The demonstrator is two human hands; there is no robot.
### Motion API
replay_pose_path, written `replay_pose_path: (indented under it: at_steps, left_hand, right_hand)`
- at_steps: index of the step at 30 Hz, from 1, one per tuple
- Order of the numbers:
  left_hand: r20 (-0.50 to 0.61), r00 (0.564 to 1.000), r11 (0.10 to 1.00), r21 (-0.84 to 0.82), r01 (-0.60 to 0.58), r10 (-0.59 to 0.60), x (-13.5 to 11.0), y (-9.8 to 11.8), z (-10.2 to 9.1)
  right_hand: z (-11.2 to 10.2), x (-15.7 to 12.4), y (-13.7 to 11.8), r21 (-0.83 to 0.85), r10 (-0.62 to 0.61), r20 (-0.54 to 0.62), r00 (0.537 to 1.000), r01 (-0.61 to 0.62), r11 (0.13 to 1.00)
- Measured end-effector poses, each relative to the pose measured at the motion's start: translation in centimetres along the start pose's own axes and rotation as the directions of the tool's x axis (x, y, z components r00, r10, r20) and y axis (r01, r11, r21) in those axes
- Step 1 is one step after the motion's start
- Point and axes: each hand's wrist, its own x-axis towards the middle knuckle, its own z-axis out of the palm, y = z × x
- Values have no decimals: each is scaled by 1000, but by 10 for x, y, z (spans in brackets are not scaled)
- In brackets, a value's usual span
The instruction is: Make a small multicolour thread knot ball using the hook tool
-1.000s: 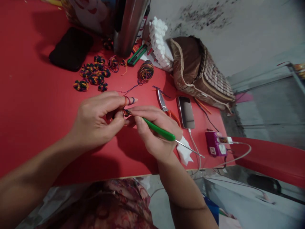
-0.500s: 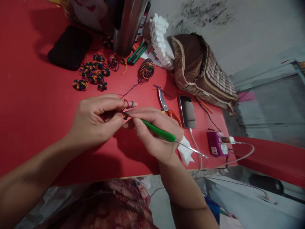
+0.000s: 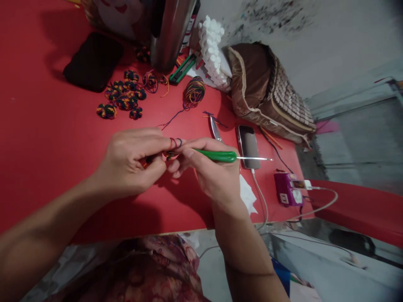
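Note:
My right hand (image 3: 210, 172) grips a green-handled crochet hook (image 3: 220, 155), now lying almost level with its metal tail pointing right. My left hand (image 3: 132, 161) pinches a small multicoloured crochet piece (image 3: 168, 154) at the hook's working end, with yarn wound round its forefinger. The strand runs back to a multicoloured yarn ball (image 3: 194, 91) on the red table (image 3: 47, 126). Several finished crochet flowers (image 3: 122, 98) lie in a cluster at the far left.
Scissors (image 3: 215, 128), a phone (image 3: 248, 146) on a charging cable, a purple plug adapter (image 3: 286, 189) and a white tissue (image 3: 247, 195) lie to the right. A black pouch (image 3: 94, 61), a steel flask (image 3: 170, 35), a white foam piece (image 3: 212, 50) and a brown bag (image 3: 267, 96) stand behind.
My right hand has rolled the crochet hook from a downward slant to nearly level, its tail rising toward the phone. My left hand has stayed pinched on the piece.

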Motion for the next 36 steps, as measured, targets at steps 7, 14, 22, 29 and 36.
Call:
replay_pose_path:
  at_steps: [7,14,22,29,36]
  left_hand:
    - [70,872,772,-434,464,-485,0,6,-2]
    - [252,769,512,-620,594,-587,-2,3,-1]
    - [304,748,422,-673,607,-590,-4,-1,-1]
    - [260,688,349,-710,612,-678,1,2,1]
    - [252,639,266,-754,600,-727,5,6,4]
  right_hand:
    - [-6,2,-1,103,75,52,996,-80,991]
    - [-9,7,-6,219,168,135,976,-195,956]
    - [-12,13,-1,292,189,195,962,-241,926]
    - [-11,15,3,241,161,157,974,-196,950]
    - [-8,13,15,105,26,36,999,-29,994]
